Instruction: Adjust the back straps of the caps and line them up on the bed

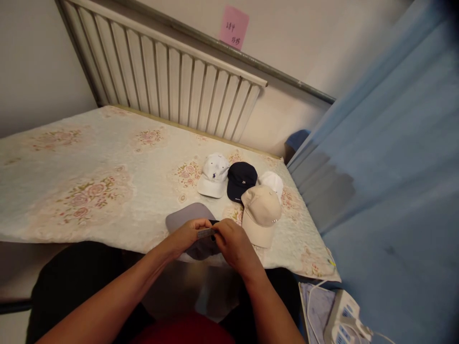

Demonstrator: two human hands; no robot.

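Note:
A grey cap [186, 216] lies at the near edge of the bed, its brim pointing away from me. My left hand [187, 235] and my right hand [233, 243] meet over the cap's back, both pinching its grey strap [206, 233] between fingers and thumbs. Just beyond my right hand sits a beige cap [261, 212]. Behind it lie a navy cap [241, 180], a white cap with a small dark logo [214, 174] and another white cap [272, 180], partly hidden by the beige one.
The caps rest on a bed with a pale floral cover [89, 181]. A white radiator [168, 81] stands behind it, a pink note [234, 26] above. A blue curtain [394, 167] hangs at the right. A white power strip [346, 317] lies low right.

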